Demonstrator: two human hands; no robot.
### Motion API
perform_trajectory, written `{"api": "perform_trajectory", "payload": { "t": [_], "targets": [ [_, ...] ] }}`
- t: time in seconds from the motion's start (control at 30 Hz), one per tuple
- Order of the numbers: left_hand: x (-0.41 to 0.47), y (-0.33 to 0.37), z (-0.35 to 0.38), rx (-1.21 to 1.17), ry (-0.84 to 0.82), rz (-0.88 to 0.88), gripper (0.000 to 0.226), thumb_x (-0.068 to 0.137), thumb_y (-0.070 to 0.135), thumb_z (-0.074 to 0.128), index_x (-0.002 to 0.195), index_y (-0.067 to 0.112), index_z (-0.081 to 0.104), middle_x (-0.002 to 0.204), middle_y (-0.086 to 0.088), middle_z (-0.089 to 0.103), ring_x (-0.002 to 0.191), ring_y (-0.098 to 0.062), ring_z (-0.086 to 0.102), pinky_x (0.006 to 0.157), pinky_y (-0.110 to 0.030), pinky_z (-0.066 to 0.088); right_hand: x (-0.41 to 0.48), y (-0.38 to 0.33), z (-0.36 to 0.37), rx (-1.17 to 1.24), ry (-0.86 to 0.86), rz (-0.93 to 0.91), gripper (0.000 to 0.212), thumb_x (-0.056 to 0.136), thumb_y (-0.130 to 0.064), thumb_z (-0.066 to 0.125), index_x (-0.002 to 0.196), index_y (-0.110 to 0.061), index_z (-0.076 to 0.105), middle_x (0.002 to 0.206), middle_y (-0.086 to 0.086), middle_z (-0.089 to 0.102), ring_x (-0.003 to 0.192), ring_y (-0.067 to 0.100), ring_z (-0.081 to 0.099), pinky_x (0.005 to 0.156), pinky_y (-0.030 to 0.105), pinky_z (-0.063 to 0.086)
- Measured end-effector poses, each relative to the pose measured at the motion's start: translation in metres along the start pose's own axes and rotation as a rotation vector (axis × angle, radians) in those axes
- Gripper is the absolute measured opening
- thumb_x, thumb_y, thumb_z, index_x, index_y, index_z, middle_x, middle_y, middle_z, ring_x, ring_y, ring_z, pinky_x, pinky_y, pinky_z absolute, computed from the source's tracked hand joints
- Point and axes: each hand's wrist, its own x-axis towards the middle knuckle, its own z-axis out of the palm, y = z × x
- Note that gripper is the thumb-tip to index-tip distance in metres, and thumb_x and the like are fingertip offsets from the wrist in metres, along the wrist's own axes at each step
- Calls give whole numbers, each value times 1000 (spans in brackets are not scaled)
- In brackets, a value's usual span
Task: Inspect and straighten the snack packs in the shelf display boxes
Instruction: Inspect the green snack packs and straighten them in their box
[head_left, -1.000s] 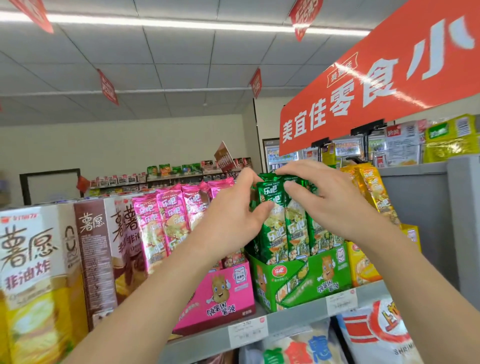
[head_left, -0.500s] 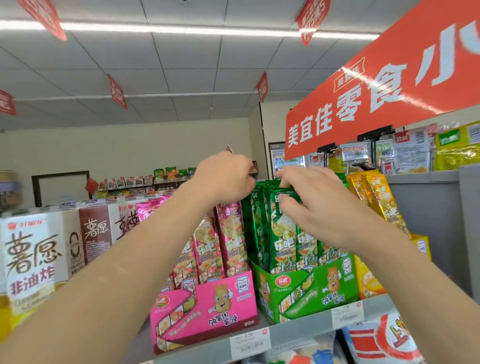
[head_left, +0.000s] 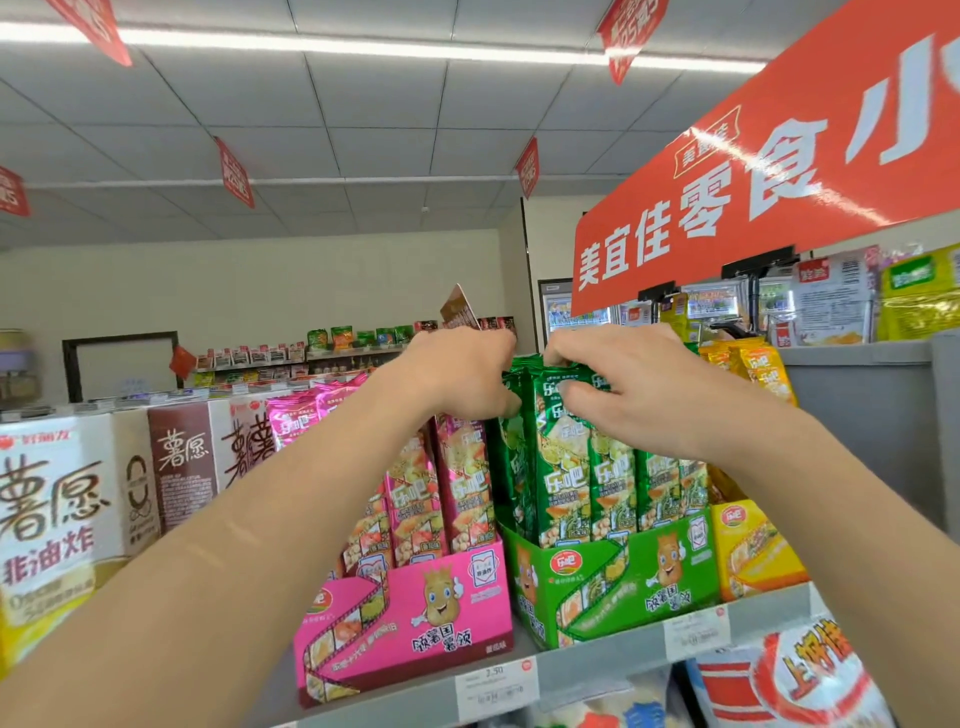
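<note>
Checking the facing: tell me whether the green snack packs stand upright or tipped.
Upright: the green foil snack packs stand on end in the green cardboard display box, right hand pinching their tops.

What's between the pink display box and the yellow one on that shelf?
In the head view, the green display box stands between them, filled with upright green snack packs whose tops the right hand pinches.
</note>
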Motion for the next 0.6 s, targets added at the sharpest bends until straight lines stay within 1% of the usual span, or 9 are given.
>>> {"api": "perform_trajectory", "payload": {
  "t": [0.1, 0.2, 0.27, 0.33, 0.4, 0.47, 0.5, 0.53, 0.6],
  "targets": [
    [-2, -3, 3, -209, 148, -33, 33, 78, 44, 65, 100, 25, 50, 77, 7, 56, 67, -11, 54, 54, -29, 37, 1, 3, 2, 35, 18, -9, 15, 96, -26, 46, 109, -26, 54, 96, -6, 60, 68, -5, 44, 78, 37, 30],
    [-4, -4, 4, -484, 365, -117, 30, 76, 46, 62, 99, 27, 56, 78, 12, 59, 70, -5, 56, 55, -26, 39, 2, 4, 5, 62, 19, -15, 20, 95, -23, 47, 113, -24, 57, 93, -7, 61, 66, -21, 43, 75, 33, 26],
    [-5, -3, -1, -721, 563, -124, 26, 78, 44, 61, 98, 27, 59, 77, 13, 60, 66, 0, 56, 56, -25, 41, 3, 4, 7, 74, 21, -9, 20, 96, -24, 47, 114, -24, 56, 95, -8, 61, 67, -27, 40, 77, 34, 27],
    [-7, -1, -12, -952, 764, -53, 17, 84, 39, 63, 94, 25, 60, 74, 12, 59, 61, 2, 53, 59, -22, 45, 2, 4, 10, 79, 32, 3, 19, 97, -25, 45, 114, -26, 54, 90, -12, 60, 68, -27, 40, 81, 36, 29],
    [-14, 1, -29, -1085, 951, 27, 13, 87, 36, 65, 89, 24, 60, 72, 14, 57, 63, 0, 52, 64, -23, 46, 1, 3, 14, 69, 57, 5, 20, 98, -27, 44, 116, -27, 53, 80, -16, 57, 71, -25, 43, 91, 41, 30],
    [-23, 2, -45, -1162, 1081, 88, 13, 89, 35, 64, 83, 24, 60, 67, 17, 54, 64, -2, 49, 63, -22, 44, -1, 1, 16, 58, 87, 1, 23, 98, -30, 42, 118, -28, 53, 82, -16, 59, 71, -17, 48, 97, 42, 29],
    [-28, 4, -53, -1198, 1116, 114, 16, 90, 33, 63, 77, 25, 59, 63, 19, 51, 62, -2, 47, 61, -21, 41, -2, 0, 18, 51, 104, 0, 27, 97, -32, 40, 120, -29, 53, 90, -15, 63, 78, -12, 51, 98, 41, 27],
    [-33, 6, -58, -1235, 1128, 133, 20, 92, 30, 62, 73, 25, 58, 59, 19, 48, 59, -2, 44, 59, -20, 39, -3, -2, 19, 49, 117, 7, 32, 94, -34, 36, 122, -30, 53, 102, -13, 64, 92, -8, 53, 99, 39, 24],
    [-43, 11, -62, -1278, 1100, 145, 24, 94, 26, 61, 74, 13, 64, 61, 16, 47, 58, -3, 41, 57, -19, 35, -8, -6, 23, 35, 172, 14, 41, 90, -34, 31, 124, -31, 53, 123, -13, 58, 121, 4, 44, 104, 39, 18]
  ]
}}
